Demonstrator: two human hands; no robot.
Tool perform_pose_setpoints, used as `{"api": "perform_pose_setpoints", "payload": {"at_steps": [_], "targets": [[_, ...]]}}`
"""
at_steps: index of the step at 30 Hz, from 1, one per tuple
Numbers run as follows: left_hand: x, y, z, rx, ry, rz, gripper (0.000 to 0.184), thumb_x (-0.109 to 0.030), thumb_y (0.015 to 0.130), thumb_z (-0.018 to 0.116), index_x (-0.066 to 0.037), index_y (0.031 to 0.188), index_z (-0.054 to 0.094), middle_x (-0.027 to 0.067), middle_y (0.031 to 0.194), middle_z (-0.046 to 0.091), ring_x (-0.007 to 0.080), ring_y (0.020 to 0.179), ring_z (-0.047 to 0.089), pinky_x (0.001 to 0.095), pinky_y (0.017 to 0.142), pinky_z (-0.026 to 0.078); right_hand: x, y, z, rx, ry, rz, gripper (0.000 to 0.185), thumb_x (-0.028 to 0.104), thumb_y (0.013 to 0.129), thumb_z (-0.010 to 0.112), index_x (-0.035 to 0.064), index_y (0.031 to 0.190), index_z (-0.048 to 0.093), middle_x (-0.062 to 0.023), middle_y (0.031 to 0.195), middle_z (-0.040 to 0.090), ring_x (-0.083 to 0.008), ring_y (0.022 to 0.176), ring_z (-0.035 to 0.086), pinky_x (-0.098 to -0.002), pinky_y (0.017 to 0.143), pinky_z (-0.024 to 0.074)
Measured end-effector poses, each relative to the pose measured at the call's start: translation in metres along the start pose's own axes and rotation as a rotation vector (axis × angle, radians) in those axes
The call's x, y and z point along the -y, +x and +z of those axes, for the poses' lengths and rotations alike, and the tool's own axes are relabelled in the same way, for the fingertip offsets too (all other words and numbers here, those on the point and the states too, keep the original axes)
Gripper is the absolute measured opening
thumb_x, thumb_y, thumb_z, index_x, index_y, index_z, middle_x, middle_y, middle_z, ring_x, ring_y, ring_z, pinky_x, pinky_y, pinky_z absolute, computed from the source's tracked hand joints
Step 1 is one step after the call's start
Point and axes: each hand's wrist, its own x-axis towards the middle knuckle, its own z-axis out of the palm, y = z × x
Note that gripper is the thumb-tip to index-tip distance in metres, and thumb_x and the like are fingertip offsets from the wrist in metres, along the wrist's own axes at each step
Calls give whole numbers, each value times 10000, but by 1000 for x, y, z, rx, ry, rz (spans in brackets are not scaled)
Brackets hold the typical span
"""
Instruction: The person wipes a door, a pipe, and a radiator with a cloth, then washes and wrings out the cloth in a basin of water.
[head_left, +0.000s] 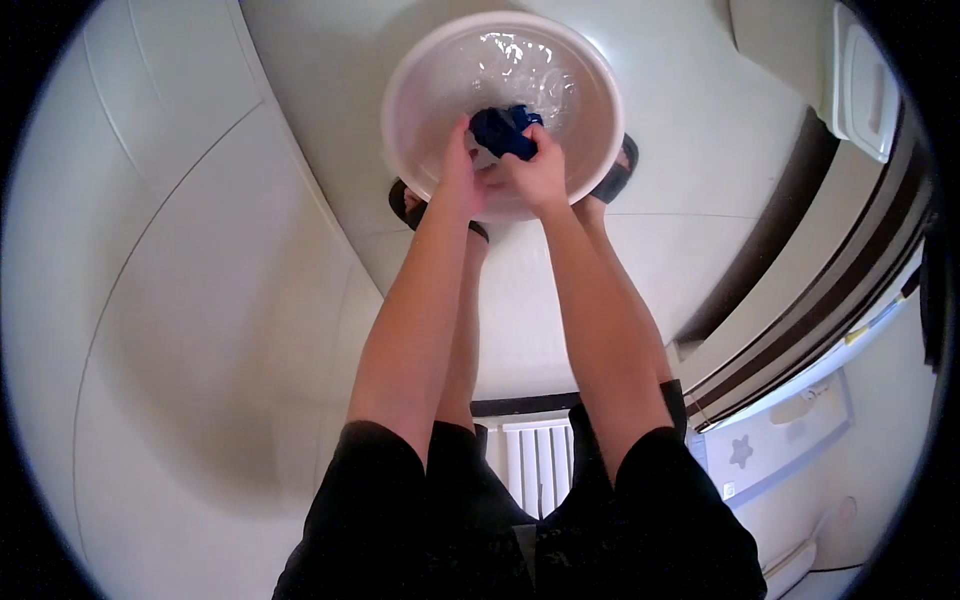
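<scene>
A wet, bunched dark blue cloth (505,132) is held over the water in a pale pink basin (398,85). My right hand (540,172) grips its right side, the thumb and fingers pressed into the fabric. On the cloth's left side is my left hand (462,168), its thumb along the edge and its fingers curled below, partly hidden. Rippled, clear water (515,60) with bright reflections fills the basin around the cloth. What kind of garment or cloth it is does not show.
The basin stands on a pale tiled floor (320,60) between my feet in dark sandals (618,172). A smooth white wall panel (190,330) rises on the left. At the right are a white lidded container (865,90) and a mat with a grey star (741,452). A white slatted grate (538,460) lies behind my legs.
</scene>
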Motion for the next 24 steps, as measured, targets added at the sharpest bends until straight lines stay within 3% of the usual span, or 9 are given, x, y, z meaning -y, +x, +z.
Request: {"api": "perform_pose_setpoints", "payload": {"at_steps": [1, 4, 5, 9, 14, 17, 22, 24], "targets": [[-3, -4, 1, 79, -26, -24, 661, -600, 940, 539, -208, 1468, 478, 121, 1510, 433, 371, 1259, 523, 577, 1022, 435, 7, -8, -2, 4, 115, 0, 256, 102, 666, 704, 20, 848, 543, -114, 692, 573, -204, 615, 543, -351, 639, 491], [3, 18, -3, 338, -109, 71, 675, -632, 940, 520, -135, 1397, 525, 148, 1400, 533, 382, 1126, 604, 554, 961, 507, 34, -38, -10, 40, 327, 102, 166, -7, 702, 641, 51, 817, 536, 24, 743, 518, -93, 724, 481, -264, 657, 429], [7, 32, -7, 429, -137, 131, 683, -642, 941, 512, -110, 1368, 545, 156, 1356, 573, 380, 1078, 630, 540, 942, 530, 15, -40, -4, 45, 297, 21, 163, -22, 700, 626, 58, 800, 526, 42, 743, 497, -79, 713, 450, -242, 637, 387], [-2, 15, 0, 348, -168, 2, 538, -532, 954, 577, -62, 1216, 574, 97, 1068, 642, 276, 976, 657, 488, 848, 569, 32, -63, -11, 17, 509, 117, 163, -49, 707, 559, 66, 818, 526, 42, 770, 501, -60, 716, 443, -226, 622, 350], [2, 49, -18, 318, -122, 50, 369, -397, 1005, 561, -44, 1110, 582, 83, 914, 652, 231, 793, 656, 441, 723, 579, 33, -76, -17, -15, 867, 232, 264, -19, 745, 505, 65, 989, 558, 3, 900, 561, -90, 802, 511, -228, 672, 410], [7, 47, -18, 111, -83, 91, 321, -342, 1001, 574, -30, 1071, 611, 83, 885, 659, 201, 730, 624, 387, 669, 552, 33, -73, -10, -141, 987, 328, 306, 17, 783, 512, 67, 1082, 549, -18, 975, 568, -123, 873, 520, -252, 738, 432], [11, -2, -5, -74, 126, 334, 308, -293, 950, 604, -14, 1064, 671, 88, 936, 678, 222, 754, 619, 346, 740, 524, 25, -51, -5, -180, 1069, 501, 346, 133, 850, 571, 81, 1190, 535, -60, 1111, 593, -204, 1000, 572, -365, 797, 494], [15, -15, -4, -115, 286, 424, 325, -287, 935, 607, 5, 1051, 690, 97, 982, 672, 232, 839, 626, 338, 810, 509, 14, -39, -3, -95, 1040, 556, 394, 270, 918, 616, 103, 1268, 542, -83, 1162, 617, -212, 1041, 599, -411, 804, 513]]}}
